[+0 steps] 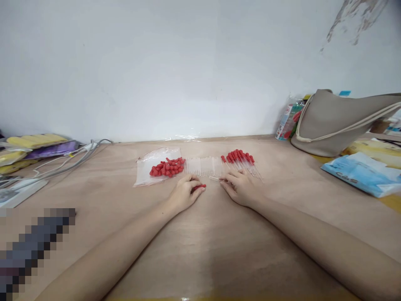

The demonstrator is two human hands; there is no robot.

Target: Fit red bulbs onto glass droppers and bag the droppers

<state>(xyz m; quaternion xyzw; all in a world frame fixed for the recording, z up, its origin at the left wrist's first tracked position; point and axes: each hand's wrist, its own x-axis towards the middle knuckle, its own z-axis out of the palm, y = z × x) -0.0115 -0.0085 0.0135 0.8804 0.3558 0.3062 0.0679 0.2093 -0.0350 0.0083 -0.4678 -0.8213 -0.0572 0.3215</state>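
Note:
Between the thumb and fingers of my left hand [184, 195] is a red rubber dropper bulb [199, 187], its end pointing right. My right hand [240, 189] pinches a thin clear dropper tube [214, 178] that points left, towards the bulb; the two are apart. Behind my hands lies a row of clear tubes [203, 165]. To its left, a heap of loose red bulbs [167, 168] rests on a clear plastic bag [142, 171]. On the right, beyond my right hand, lie several droppers [239, 157], red bulbs fitted on clear tubes.
A white wall [175, 75] closes off the table's back. Cables [75, 156] and yellow and purple packs [40, 146] lie at left. At right are a grey bag [338, 121], a bottle in plastic [288, 121] and a blue tissue pack [360, 173]. A pixelated patch covers the lower left.

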